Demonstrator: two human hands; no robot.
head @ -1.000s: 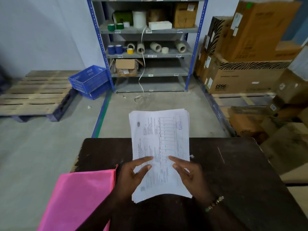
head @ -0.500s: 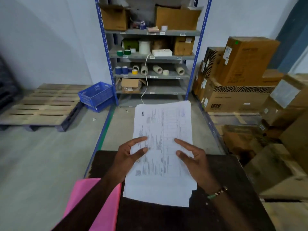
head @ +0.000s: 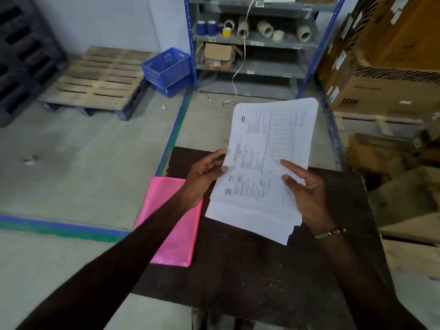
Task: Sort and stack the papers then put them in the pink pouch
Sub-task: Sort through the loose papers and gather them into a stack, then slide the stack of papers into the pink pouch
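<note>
A stack of white printed papers (head: 269, 151) is held up above the dark table (head: 250, 270), tilted to the right. My left hand (head: 204, 177) grips the stack's left edge. My right hand (head: 307, 189) holds its right side, thumb on the top sheet. The pink pouch (head: 173, 229) lies flat at the table's left edge, partly under my left forearm, just left of the papers.
A blue metal shelf rack (head: 257, 44) with tape rolls and a box stands ahead. Blue crates (head: 166, 67) and a wooden pallet (head: 100, 84) lie on the floor to the left. Cardboard boxes (head: 385, 67) are piled at the right, close to the table.
The papers were lifted off the table in both hands and now tilt to the right. The view swung left and down, showing more of the pouch.
</note>
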